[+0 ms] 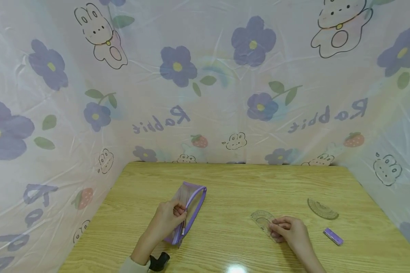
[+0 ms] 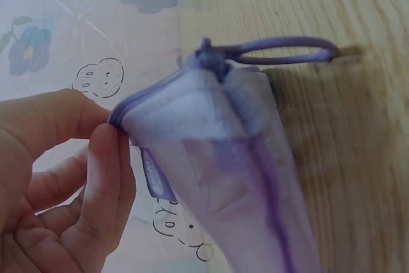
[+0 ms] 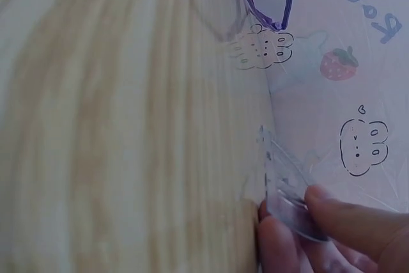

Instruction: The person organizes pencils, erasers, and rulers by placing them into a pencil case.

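My left hand (image 1: 169, 218) pinches the purple-trimmed edge of a see-through pencil case (image 1: 195, 203), whose top gapes along the zipper. In the left wrist view, thumb and fingertip meet on that edge, and a purple loop (image 2: 287, 49) sticks out at the case's end. To the right, my right hand (image 1: 290, 231) pinches a clear protractor (image 1: 262, 219) by one end, low over the table. Seen from the right wrist, the protractor (image 3: 287, 187) stands tilted between thumb and fingers. Another protractor (image 1: 322, 209) lies flat beyond the right hand.
A small purple block (image 1: 333, 236) lies on the wood-grain table (image 1: 232, 189) right of my right hand. Near the left sleeve is a black object (image 1: 160, 261). A printed sheet (image 1: 218, 87) with flowers and rabbits hangs around the table's back and sides.
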### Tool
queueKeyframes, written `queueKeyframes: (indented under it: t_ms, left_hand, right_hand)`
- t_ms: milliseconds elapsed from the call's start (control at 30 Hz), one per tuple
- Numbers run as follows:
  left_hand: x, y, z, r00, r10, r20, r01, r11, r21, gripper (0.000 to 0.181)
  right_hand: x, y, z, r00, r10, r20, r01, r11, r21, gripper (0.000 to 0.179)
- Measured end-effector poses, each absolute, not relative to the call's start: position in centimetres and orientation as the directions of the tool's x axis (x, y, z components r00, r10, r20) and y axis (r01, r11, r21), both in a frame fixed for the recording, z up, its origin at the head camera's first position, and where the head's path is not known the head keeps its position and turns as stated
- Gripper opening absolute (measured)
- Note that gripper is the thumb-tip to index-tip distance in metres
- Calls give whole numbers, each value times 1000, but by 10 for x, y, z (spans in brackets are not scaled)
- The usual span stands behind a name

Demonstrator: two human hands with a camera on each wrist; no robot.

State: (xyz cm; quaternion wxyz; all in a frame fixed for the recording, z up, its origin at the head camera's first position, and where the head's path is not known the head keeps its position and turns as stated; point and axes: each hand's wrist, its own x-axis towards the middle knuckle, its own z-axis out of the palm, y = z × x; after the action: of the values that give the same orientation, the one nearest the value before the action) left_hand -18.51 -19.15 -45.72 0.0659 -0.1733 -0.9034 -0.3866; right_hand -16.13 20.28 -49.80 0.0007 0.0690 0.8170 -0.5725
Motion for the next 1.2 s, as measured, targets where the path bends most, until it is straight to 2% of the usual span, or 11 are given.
queueKeyframes:
  t_ms: [333, 667, 867, 1000, 1200]
  left_hand:
    - [-184, -192, -457, -931, 259, 258, 366, 641, 675, 7]
    - [-183, -193, -455, -932, 263, 251, 363, 636, 681, 5]
    - [-183, -193, -455, -933, 259, 248, 358, 640, 680, 5]
    - [-184, -194, -455, -933, 263, 247, 360, 639, 680, 5]
    - [-184, -194, -456, -927, 276, 253, 373, 627, 684, 5]
  right_hand:
    - [-163, 206, -495, -994, 56, -91, 103, 290, -951, 29]
    - [-166, 200, -490, -992, 28, -127, 130, 174, -976, 30]
    - [-168, 200, -489, -989, -38, -140, 135, 112, -984, 35]
    - [-169, 201, -488, -987, -94, -133, 125, 90, -988, 39]
    - [-173, 198, -486, -981, -109, -160, 153, 64, -986, 38]
